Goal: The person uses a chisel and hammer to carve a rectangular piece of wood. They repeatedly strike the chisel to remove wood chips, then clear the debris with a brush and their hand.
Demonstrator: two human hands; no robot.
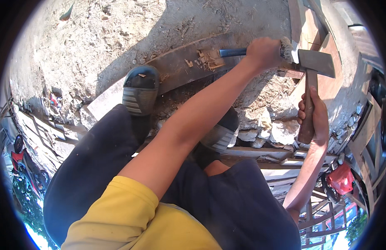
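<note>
My left hand (264, 52) reaches across my body and is closed around a dark blue steel chisel (232, 52). The chisel's tip rests in a pale chipped notch (210, 59) in a long dark wooden plank (176, 66). My right hand (314, 116) grips the wooden handle of a hammer (314, 63), held upright. The hammer's grey metal head is against the chisel's frayed butt end, just right of my left hand. My left foot in a dark striped shoe (140, 89) stands on the plank; the other shoe (221, 134) is nearer my knees.
Dry dirt ground (118, 33) lies beyond the plank. Pale broken stones (276, 129) are piled under my right hand. Reddish boards (322, 37) and timber frames stand at the right. Red motorbikes sit at the lower left (22, 164) and lower right (341, 179).
</note>
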